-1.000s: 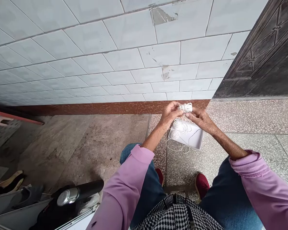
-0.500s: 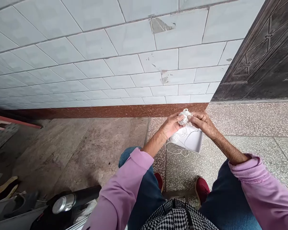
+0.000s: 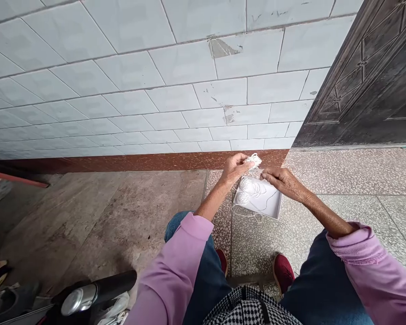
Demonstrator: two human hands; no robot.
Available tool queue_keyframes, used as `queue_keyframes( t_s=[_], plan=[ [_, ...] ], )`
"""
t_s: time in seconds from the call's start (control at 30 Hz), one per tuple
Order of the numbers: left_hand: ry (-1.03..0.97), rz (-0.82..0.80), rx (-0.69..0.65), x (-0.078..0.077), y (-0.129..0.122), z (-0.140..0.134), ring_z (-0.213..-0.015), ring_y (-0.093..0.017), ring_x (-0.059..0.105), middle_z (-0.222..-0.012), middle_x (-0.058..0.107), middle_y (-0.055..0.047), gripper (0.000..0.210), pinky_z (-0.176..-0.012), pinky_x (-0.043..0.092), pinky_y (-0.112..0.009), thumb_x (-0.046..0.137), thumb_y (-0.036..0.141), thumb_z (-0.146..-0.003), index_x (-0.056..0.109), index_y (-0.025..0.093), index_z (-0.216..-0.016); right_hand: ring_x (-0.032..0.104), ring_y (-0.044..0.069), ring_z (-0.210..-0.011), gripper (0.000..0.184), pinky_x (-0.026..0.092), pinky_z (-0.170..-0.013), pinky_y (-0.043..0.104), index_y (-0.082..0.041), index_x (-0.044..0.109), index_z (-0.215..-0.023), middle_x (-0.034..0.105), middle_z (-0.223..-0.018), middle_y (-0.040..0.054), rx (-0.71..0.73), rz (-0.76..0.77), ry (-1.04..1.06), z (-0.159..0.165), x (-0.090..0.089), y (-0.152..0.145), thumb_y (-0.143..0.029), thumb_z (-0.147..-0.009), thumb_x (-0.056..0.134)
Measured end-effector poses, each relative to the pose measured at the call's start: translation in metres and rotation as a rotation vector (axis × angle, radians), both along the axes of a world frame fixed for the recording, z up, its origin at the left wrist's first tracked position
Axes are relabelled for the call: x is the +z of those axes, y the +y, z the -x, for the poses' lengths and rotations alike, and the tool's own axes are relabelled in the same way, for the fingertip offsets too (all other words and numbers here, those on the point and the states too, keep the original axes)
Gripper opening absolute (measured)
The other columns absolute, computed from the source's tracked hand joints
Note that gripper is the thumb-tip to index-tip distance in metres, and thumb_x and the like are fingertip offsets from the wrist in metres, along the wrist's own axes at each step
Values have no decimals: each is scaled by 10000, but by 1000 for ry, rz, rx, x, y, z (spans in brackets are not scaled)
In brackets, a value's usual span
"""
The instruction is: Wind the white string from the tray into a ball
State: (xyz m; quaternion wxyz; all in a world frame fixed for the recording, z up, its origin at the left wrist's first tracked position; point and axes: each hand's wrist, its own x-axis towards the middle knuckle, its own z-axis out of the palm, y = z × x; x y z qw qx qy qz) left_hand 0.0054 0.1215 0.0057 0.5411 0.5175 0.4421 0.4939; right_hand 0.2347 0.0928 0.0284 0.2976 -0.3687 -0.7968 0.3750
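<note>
Left hand (image 3: 235, 168) pinches a small white thread bundle (image 3: 253, 159) at 12 o'clock of the white box (image 3: 272, 208). Right hand (image 3: 281, 182) pinches a strand. Judged partway: wound coils (image 3: 247, 185) already boxed, loose thread (image 3: 245, 213) trails at 7 o'clock.

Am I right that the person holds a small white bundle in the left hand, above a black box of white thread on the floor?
Not quite: the box is white, not black, as the head view shows. The rest holds: the left hand pinches a small white bundle above it, and white thread lies inside the box on the floor.
</note>
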Motion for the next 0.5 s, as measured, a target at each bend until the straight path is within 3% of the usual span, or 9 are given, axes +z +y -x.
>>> queue_keyframes(
  t_s=[0.1,0.2,0.27,0.33,0.5],
  plan=[
    [128,-57,25,2,-2,0,-704,-125,593,-779,712,-5,344,-674,436,-258,916,390,-680,726,163,-856,576,172,-670,575,432,-677,331,-197,732,-871,672,-742,36,1,-22,3,-2,12,-7,-674,-1107,513],
    [173,-40,-181,10,-10,-3,-687,-124,599,-782,713,-9,327,-646,438,-260,919,365,-694,748,162,-885,573,174,-706,570,430,-683,329,-197,723,-881,674,-778,42,-100,-76,77,-7,24,-1,-704,-1083,562],
    [120,-7,-351,17,-18,-5,-696,-128,625,-806,722,-18,359,-652,465,-266,938,377,-703,765,161,-932,524,160,-682,588,409,-659,321,-201,683,-820,631,-742,26,-132,-84,129,-10,28,6,-732,-1055,596],
    [21,30,-425,22,-23,-7,-709,-131,647,-831,734,-24,391,-670,491,-272,954,400,-716,770,166,-970,472,144,-653,602,389,-633,311,-208,636,-771,576,-704,5,-111,-42,166,-9,25,10,-745,-1041,607],
    [-173,11,-264,23,-21,-6,-775,-158,700,-889,771,-39,431,-766,548,-309,964,454,-708,741,177,-950,408,128,-597,615,343,-589,296,-203,658,-810,508,-660,-23,-24,74,107,2,7,3,-750,-1062,535]
  ],
)
